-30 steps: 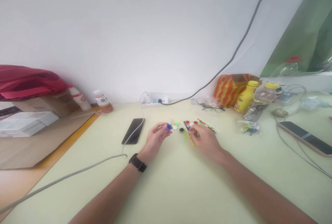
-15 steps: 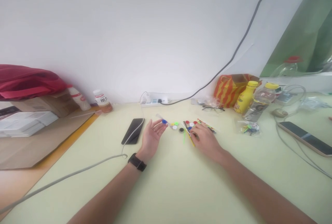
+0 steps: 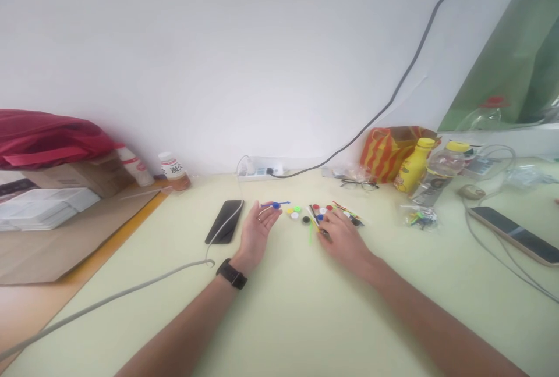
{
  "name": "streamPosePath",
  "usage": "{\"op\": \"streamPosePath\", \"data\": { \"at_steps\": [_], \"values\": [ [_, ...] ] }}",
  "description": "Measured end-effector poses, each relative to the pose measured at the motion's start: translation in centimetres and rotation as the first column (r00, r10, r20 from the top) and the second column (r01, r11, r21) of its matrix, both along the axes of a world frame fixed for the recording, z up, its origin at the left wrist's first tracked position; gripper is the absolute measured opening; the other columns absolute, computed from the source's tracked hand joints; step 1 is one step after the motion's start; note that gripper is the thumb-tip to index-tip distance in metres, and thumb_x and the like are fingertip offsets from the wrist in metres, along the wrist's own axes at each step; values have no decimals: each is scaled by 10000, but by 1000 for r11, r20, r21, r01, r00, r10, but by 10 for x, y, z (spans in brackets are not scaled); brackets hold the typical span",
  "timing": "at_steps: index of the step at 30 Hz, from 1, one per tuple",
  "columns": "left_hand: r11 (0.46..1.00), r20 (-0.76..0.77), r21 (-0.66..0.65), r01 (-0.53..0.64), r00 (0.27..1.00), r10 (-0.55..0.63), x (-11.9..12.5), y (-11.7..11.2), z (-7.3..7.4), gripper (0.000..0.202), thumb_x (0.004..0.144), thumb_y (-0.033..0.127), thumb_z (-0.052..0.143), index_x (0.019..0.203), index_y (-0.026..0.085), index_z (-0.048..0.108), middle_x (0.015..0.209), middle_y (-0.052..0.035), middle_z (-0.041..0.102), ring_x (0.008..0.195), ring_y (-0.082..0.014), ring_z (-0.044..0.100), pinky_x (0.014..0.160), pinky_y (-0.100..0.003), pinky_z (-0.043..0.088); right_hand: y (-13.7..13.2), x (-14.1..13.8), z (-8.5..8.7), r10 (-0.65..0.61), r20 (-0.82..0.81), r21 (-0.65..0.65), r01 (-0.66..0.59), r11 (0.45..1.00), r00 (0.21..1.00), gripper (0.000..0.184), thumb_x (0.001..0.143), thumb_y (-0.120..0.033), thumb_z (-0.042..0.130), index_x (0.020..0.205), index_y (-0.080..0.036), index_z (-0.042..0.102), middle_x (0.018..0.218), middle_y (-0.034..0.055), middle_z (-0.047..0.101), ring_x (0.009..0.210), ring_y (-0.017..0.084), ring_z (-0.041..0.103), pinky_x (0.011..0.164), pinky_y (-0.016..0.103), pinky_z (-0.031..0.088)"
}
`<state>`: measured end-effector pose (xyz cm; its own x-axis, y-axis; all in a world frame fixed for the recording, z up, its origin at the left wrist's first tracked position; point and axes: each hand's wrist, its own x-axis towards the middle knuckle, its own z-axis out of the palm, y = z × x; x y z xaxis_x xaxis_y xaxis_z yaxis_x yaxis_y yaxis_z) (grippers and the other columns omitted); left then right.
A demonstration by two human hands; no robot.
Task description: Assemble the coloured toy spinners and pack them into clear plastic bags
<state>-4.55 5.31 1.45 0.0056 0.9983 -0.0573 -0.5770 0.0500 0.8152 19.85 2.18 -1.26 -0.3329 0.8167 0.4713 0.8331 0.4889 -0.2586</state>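
My left hand (image 3: 257, 231), palm turned up and wearing a black watch, holds a small blue spinner (image 3: 276, 206) at its fingertips. The spinner has a round middle and thin arms out to both sides. My right hand (image 3: 343, 237) reaches palm-down into the small coloured parts, its fingers curled together over some thin plastic sticks (image 3: 314, 214); what is in them is hidden. Around it lie round caps: a black cap (image 3: 306, 220), a white cap (image 3: 294, 216), a green cap (image 3: 297, 209) and a red cap (image 3: 315, 207). A green stick (image 3: 311, 233) lies beside the fingers.
A black phone (image 3: 225, 221) with a cable lies left of my left hand. Behind are a power strip (image 3: 259, 170) and glasses (image 3: 358, 184). On the right stand a striped bag (image 3: 384, 153), a yellow bottle (image 3: 414, 164), a clear bottle (image 3: 439, 174) and a bag of parts (image 3: 418, 217).
The spinner's arms, a faint blur before, now show clearly as a blue line to both sides. My right hand has shifted slightly left, over the yellow stick.
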Motion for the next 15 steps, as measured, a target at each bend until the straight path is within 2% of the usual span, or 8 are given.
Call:
{"op": "streamPosePath", "data": {
  "at_steps": [3, 6, 10, 15],
  "values": [
    [1000, -29, 29, -4, 1000, 5, 1, 0, -2, 420, 902, 510, 692, 1033, 112, 715, 1056, -146, 749, 1071, -260, 715, 1077, -394, 511, 0, -2, -2, -8, 11, 4, 8, 1000, 1000, 181, 924, -150, 566, 768, -211, 634, 913, 84, 630, 958, 275, 539, 865, 452, 483],
    [994, -165, 106, -28, 985, 46, 2, -1, -7, 370, 837, 444, 787, 1029, 135, 718, 1038, -107, 747, 1021, -235, 723, 1047, -386, 519, 0, -4, -3, -15, 17, 15, 15, 1000, 1000, 209, 930, -137, 538, 758, -215, 627, 884, 82, 630, 931, 274, 542, 851, 452, 482],
    [981, -426, 186, -47, 896, 124, 2, -1, -15, 368, 774, 389, 850, 1030, 170, 703, 965, -74, 750, 913, -219, 737, 925, -367, 551, -1, -5, -3, -33, 24, 34, 32, 999, 999, 247, 926, -108, 504, 734, -220, 611, 868, 85, 627, 930, 276, 546, 842, 442, 478],
    [961, -580, 278, 8, 798, 161, 1, -3, -16, 322, 800, 415, 813, 986, 187, 682, 897, -60, 749, 867, -240, 751, 802, -339, 568, -1, -6, -2, -65, 17, 34, 64, 997, 998, 241, 909, -87, 513, 717, -216, 580, 866, 76, 625, 932, 263, 550, 817, 409, 473]
  ]
}}
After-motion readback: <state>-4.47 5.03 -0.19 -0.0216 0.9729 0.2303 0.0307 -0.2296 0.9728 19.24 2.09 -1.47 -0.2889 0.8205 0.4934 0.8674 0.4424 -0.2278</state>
